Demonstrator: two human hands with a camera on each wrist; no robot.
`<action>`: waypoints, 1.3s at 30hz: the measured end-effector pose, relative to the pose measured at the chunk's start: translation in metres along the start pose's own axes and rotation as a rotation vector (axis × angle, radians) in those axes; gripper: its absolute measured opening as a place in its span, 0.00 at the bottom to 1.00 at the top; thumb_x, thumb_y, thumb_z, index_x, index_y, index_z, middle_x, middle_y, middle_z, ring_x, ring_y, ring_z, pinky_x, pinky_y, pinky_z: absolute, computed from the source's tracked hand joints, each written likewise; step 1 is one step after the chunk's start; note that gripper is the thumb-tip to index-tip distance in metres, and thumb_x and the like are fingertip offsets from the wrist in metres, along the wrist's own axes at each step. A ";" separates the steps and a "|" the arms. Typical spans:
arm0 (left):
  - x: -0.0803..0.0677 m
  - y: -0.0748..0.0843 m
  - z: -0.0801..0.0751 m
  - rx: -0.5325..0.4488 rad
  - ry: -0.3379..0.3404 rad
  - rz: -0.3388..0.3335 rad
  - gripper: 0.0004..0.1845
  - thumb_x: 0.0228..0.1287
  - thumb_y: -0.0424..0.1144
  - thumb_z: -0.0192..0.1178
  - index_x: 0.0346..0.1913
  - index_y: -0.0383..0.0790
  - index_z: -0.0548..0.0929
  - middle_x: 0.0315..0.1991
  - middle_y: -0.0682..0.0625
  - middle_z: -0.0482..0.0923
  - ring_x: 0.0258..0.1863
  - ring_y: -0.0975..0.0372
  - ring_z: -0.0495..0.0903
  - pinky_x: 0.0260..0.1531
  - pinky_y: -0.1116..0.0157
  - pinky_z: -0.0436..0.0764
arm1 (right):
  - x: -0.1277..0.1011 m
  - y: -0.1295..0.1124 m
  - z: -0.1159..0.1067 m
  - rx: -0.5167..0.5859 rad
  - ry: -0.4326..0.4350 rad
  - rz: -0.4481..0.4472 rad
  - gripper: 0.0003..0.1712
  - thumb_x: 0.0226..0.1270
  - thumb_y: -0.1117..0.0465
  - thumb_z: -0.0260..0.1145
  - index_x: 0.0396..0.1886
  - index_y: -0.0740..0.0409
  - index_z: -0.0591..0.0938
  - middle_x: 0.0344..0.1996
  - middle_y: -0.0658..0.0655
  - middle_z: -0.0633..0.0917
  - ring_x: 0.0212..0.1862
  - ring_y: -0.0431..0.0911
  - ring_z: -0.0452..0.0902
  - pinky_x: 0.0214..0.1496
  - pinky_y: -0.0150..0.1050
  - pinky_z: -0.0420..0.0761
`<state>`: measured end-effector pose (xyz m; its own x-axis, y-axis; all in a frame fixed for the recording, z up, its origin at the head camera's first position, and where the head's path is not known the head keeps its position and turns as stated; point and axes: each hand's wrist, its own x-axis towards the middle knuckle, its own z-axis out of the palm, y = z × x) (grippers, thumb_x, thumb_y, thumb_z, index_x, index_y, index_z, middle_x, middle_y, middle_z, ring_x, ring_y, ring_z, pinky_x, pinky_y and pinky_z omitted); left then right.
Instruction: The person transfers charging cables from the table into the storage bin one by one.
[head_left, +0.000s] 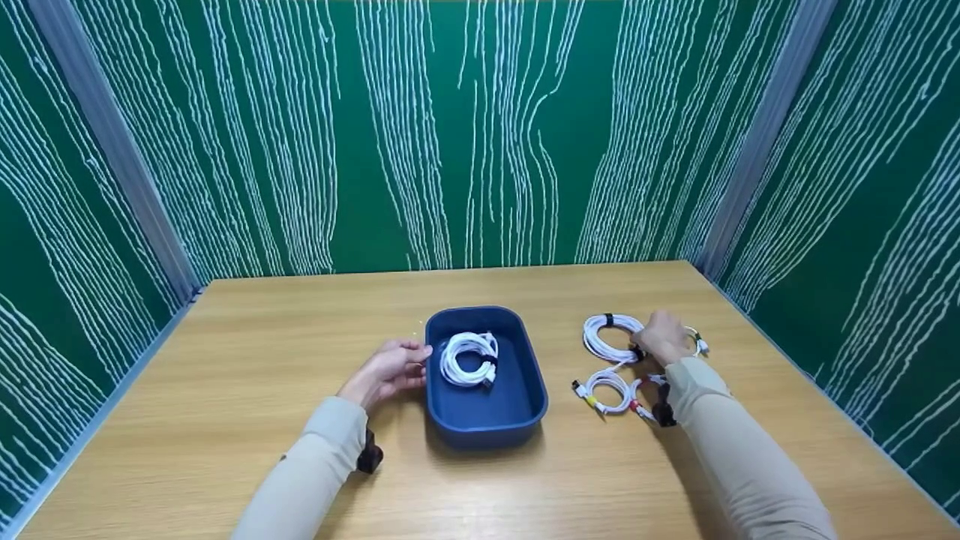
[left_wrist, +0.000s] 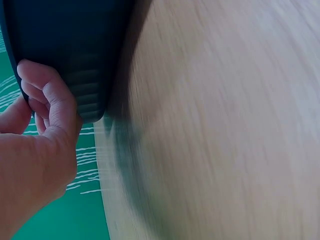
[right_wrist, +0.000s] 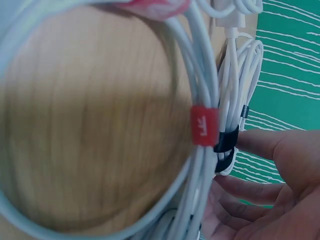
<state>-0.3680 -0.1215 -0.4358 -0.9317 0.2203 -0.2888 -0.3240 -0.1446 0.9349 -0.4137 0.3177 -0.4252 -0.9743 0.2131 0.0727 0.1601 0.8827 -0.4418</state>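
My left hand (head_left: 391, 369) holds the left wall of a dark blue bin (head_left: 541, 409); in the left wrist view, the fingers (left_wrist: 62, 107) curl at its rim. Inside the bin lies a coiled white cable (head_left: 454, 367) with a black strap. At the right, my right hand (head_left: 661, 337) pinches the near-right edge of a larger white cable coil (head_left: 592, 341) fastened with black straps. The right wrist view shows fingers and thumb around this coil (right_wrist: 232, 95) at its black strap (right_wrist: 227, 140). A nearer cable coil with a red strap (right_wrist: 205, 125) partly covers it there.
A small cable coil with a yellow tie (head_left: 609, 391) lies nearer on the wooden table (head_left: 300, 330). Beside it is a red-tied coil (head_left: 637, 401), partly hidden by my right wrist. Another cable end (head_left: 700, 345) shows beyond the hand. Green walls (head_left: 480, 150) enclose the table.
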 end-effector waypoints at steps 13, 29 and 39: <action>-0.001 0.002 0.000 -0.007 0.002 -0.006 0.04 0.69 0.30 0.53 0.37 0.38 0.70 0.27 0.52 0.71 0.24 0.63 0.72 0.26 0.69 0.77 | 0.002 0.000 0.002 0.047 0.009 0.017 0.10 0.52 0.65 0.61 0.16 0.57 0.70 0.22 0.58 0.73 0.29 0.52 0.69 0.28 0.38 0.68; -0.001 0.000 0.000 0.007 0.004 0.007 0.04 0.70 0.29 0.52 0.40 0.37 0.68 0.28 0.52 0.70 0.24 0.63 0.71 0.26 0.69 0.77 | 0.001 -0.004 -0.007 0.151 0.110 -0.014 0.21 0.41 0.64 0.70 0.08 0.51 0.64 0.16 0.55 0.72 0.31 0.55 0.70 0.34 0.44 0.75; -0.001 0.000 0.000 -0.005 0.004 0.004 0.04 0.70 0.30 0.52 0.41 0.37 0.67 0.28 0.52 0.70 0.24 0.63 0.71 0.26 0.69 0.77 | 0.003 0.001 -0.009 0.388 -0.048 0.115 0.07 0.47 0.69 0.69 0.22 0.66 0.78 0.16 0.52 0.75 0.22 0.46 0.76 0.23 0.37 0.82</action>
<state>-0.3669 -0.1221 -0.4353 -0.9335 0.2158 -0.2864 -0.3216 -0.1505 0.9349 -0.4146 0.3232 -0.4177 -0.9613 0.2734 -0.0346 0.2058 0.6285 -0.7501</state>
